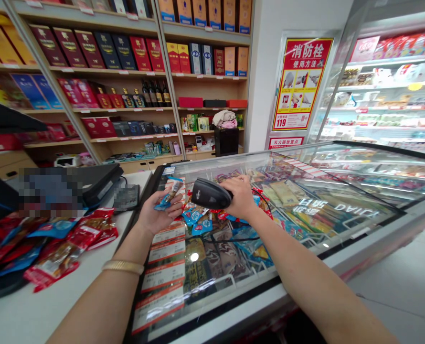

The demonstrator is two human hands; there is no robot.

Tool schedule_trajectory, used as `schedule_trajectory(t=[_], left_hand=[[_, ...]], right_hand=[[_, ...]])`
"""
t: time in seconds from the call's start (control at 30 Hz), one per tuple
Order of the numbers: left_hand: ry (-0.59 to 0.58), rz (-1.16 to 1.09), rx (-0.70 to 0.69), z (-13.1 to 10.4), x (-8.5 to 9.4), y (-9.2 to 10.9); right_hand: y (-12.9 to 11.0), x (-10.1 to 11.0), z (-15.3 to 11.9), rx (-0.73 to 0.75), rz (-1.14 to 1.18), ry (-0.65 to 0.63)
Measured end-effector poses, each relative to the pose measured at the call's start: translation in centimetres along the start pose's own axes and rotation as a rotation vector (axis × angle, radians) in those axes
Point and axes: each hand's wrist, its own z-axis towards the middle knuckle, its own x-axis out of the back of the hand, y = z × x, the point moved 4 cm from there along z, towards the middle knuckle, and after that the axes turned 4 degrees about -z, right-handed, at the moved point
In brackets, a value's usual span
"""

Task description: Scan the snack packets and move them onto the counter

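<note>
My left hand (pixel 161 210) holds a small blue snack packet (pixel 169 195) over the left end of a glass-topped freezer (pixel 212 286). In my right hand (pixel 241 195) is a black barcode scanner (pixel 209 193), its head turned left toward the packet. A black cable (pixel 234 239) runs over the glass below it. Under and behind the scanner, several red and blue snack packets (pixel 201 223) lie on the freezer top. My right fingers wrap round the scanner's handle, which is mostly hidden.
On the white counter (pixel 101 296) at left lies a heap of red and blue snack packets (pixel 65 243), beside a black machine (pixel 98 184). Shelves of boxed goods (pixel 87 48) line the back wall. A lit display fridge (pixel 395 91) stands at right.
</note>
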Motion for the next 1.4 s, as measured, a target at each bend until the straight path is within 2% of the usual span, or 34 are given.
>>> schedule_trajectory(t=[0.3,0.43,0.57,0.63,0.73,0.83,0.93,1.03,1.13,1.27,1.33,1.4], left_hand=[[0.008,0.012,0.003,0.0,0.1,0.0],[0.043,0.146,-0.089,0.5,0.4,-0.1],[0.156,0.605,-0.246,1.9,1.3,-1.1],[0.137,0.920,-0.282,2.6,1.5,-2.1],[0.042,1.437,-0.373,3.1,1.4,-3.4],[0.067,1.807,-0.505,2.9,1.1,-3.7],[0.240,1.883,-0.598,2.4,0.9,-2.6],[0.454,1.754,-0.702,1.3,1.0,-0.4],[0.641,1.594,-0.804,-0.4,2.1,2.7],[1.001,1.487,-0.815,-3.3,5.8,7.2],[1.183,1.414,-0.740,-4.3,8.1,8.6],[1.272,1.338,-0.659,-4.8,10.1,9.2]], right_hand=[[0.2,-0.1,0.1,-0.020,-0.005,-0.017],[0.8,0.2,0.0,-0.066,-0.027,0.026],[2.2,0.4,-0.1,-0.152,-0.074,0.082],[2.7,0.4,-0.2,-0.179,-0.098,0.094],[3.0,0.3,-0.3,-0.188,-0.123,0.088],[2.9,0.2,-0.3,-0.178,-0.128,0.075],[2.7,0.2,-0.3,-0.172,-0.121,0.076],[2.6,0.3,-0.3,-0.171,-0.111,0.083],[2.5,0.3,-0.3,-0.167,-0.115,0.062],[2.4,0.2,-0.2,-0.154,-0.129,0.020],[2.3,0.2,-0.2,-0.149,-0.129,0.014],[2.3,0.1,-0.2,-0.148,-0.125,0.009]])
